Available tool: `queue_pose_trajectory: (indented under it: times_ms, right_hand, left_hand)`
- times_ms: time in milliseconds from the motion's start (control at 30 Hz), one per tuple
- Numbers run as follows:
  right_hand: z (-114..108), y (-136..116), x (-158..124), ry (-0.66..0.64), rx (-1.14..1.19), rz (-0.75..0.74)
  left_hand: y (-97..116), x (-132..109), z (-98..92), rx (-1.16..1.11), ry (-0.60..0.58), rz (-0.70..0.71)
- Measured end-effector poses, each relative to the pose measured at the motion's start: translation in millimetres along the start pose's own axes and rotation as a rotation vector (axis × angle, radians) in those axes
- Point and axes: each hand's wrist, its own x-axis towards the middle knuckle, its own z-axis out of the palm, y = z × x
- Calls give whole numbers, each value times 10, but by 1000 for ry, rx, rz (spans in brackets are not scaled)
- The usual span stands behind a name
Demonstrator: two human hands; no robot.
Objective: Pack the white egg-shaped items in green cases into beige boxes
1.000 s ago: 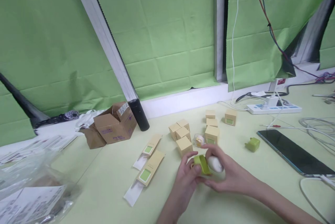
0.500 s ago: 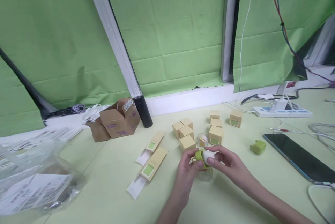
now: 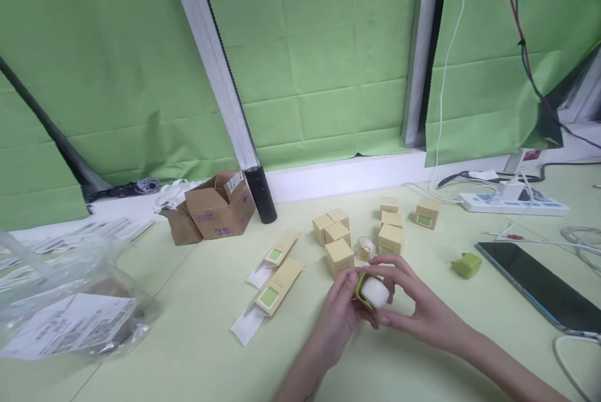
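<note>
Both my hands meet just above the pale green table [image 3: 197, 352] at the lower middle. My left hand [image 3: 339, 320] pinches a small green holder [image 3: 361, 282] from the left. My right hand [image 3: 417, 311] curls round a white rounded piece [image 3: 374, 292] that sits against the green holder. Right behind them stand several small tan cubic boxes [image 3: 339, 256], and a small clear jar with a yellow inside [image 3: 365, 247] sits among them.
Two flattened tan cartons [image 3: 277, 286] lie to the left. An open brown cardboard box [image 3: 218, 208] and a black cylinder [image 3: 261, 194] stand by the wall. A green piece [image 3: 466, 264], a dark tablet [image 3: 539, 286], a power strip [image 3: 514, 205] and cables are on the right; a clear plastic bag [image 3: 70, 314] lies far left.
My hands have turned the green holder and white piece: the white part now faces the camera and hides most of the green. The view has shifted, so everything sits further right.
</note>
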Motion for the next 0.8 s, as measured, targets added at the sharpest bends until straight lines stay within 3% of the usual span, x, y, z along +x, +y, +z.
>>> queue_pose_trajectory:
  times_ms: [100,333,533,667,800]
  right_hand:
    - [-35,-19,20,-67,12,-31]
    - [53,42,30,90,-26,53]
    - [5,15,36,64,56,58]
    - [-27,5,41,42,189,100]
    - [-19,47,47,11,173,96]
  left_hand:
    - [-12,-5,-19,26,-19,-22]
    - [-61,-49,-52,260,-150,67]
    - [-106,-7,-62,209,-34,96]
    - [-136,6,-84,297,30,118]
    - [-173,4,-114,337,40,149]
